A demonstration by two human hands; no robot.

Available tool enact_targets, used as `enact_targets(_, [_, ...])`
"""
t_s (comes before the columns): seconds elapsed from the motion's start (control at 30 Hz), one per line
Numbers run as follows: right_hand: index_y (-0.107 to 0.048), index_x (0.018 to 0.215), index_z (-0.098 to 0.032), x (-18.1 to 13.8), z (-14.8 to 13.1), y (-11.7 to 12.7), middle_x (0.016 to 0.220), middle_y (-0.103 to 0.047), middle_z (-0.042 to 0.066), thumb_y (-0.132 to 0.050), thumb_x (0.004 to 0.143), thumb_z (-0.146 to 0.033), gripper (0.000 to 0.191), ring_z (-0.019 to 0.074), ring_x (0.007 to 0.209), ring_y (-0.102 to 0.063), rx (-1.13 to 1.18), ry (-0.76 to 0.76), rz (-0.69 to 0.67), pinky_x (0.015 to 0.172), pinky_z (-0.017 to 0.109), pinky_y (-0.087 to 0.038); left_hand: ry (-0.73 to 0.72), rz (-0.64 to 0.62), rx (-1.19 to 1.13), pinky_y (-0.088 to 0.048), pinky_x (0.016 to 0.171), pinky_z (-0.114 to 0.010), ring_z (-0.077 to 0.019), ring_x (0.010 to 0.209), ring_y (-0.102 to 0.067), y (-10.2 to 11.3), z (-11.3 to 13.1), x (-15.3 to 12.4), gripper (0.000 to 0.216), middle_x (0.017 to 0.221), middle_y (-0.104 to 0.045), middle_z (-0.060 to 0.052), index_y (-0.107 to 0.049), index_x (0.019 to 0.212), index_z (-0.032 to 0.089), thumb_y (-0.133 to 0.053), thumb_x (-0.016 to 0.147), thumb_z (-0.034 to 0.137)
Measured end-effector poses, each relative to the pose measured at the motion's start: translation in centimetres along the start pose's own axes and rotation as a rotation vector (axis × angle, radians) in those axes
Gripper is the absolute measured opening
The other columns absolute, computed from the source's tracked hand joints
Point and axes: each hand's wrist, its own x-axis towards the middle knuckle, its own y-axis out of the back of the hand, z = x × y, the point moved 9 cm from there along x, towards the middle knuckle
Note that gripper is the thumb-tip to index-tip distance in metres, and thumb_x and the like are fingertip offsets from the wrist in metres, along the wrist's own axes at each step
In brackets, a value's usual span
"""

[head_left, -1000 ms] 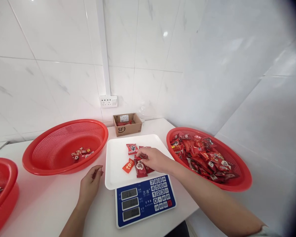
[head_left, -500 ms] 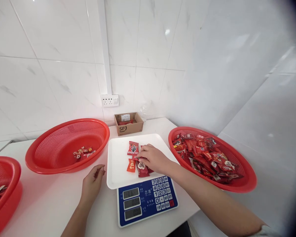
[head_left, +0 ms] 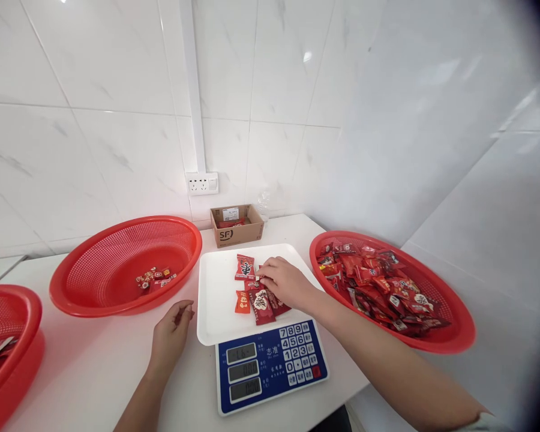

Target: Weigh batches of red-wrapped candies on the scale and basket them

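Note:
A blue scale [head_left: 272, 366] carries a white tray [head_left: 218, 312] holding several red candy packets [head_left: 261, 300]. My right hand [head_left: 284, 281] rests on the tray, its fingertips pinched together on one of the packets beside the top packet [head_left: 245, 267]. My left hand [head_left: 171, 336] lies on the white counter just left of the tray, fingers loosely curled, holding nothing that I can see.
A red basket [head_left: 450, 327] full of candy packets sits at the right. A red basket [head_left: 94, 294] at the left holds a few packets. Another red basket [head_left: 13, 336] is at the far left edge. A small cardboard box [head_left: 236, 225] stands by the wall under a socket [head_left: 202, 183].
My right hand has shifted slightly up the tray among the packets, and the small orange packet has turned upright. My left hand has hardly moved.

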Motion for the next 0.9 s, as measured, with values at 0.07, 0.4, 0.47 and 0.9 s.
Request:
enact_targets(0.07, [-0.068,0.103,-0.019,0.1,1.0,0.3,0.101,-0.061,0.009,-0.047,0.086,-0.01,0.028,0.0224,0.099,-0.051,-0.005,-0.036,0.012,0.086,0.037,-0.042,-0.001,-0.003,0.001,-0.051,0.07,-0.032,-0.0239,0.083,-0.064,0.0,0.0,0.0,0.034,0.09,-0.069,-0.005,-0.063,0.089,0.022,-0.049,0.074,0.05])
enact_targets(0.4, [-0.069,0.099,-0.019,0.8,4.1,0.1,0.106,-0.063,0.008,-0.045,0.084,-0.007,0.031,0.0216,0.1,-0.056,0.019,-0.145,0.006,0.084,0.033,-0.043,-0.01,-0.01,-0.003,-0.051,0.069,-0.032,-0.0234,0.081,-0.064,-0.1,0.1,-0.1,0.035,0.087,-0.069,-0.005,-0.063,0.088,0.022,-0.049,0.074,0.051])
enact_targets(0.47, [-0.069,0.097,-0.018,1.0,4.0,0.3,0.106,-0.063,0.009,-0.044,0.083,-0.005,0.032,0.0209,0.099,-0.057,0.031,-0.137,0.006,0.085,0.032,-0.044,-0.017,-0.006,-0.006,-0.051,0.069,-0.032,-0.0234,0.081,-0.064,-0.1,0.2,-0.1,0.034,0.086,-0.069,-0.005,-0.063,0.087,0.022,-0.05,0.074,0.051])
enact_targets(0.9, [-0.066,0.109,-0.017,1.5,1.9,0.5,0.118,-0.06,0.01,-0.039,0.086,-0.005,0.037,0.0217,0.113,-0.05,0.036,0.011,0.01,0.096,0.038,-0.041,-0.022,-0.004,-0.008,-0.051,0.066,-0.031,-0.0229,0.078,-0.065,-0.2,0.3,0.0,0.034,0.085,-0.07,-0.005,-0.063,0.087,0.022,-0.05,0.073,0.05])
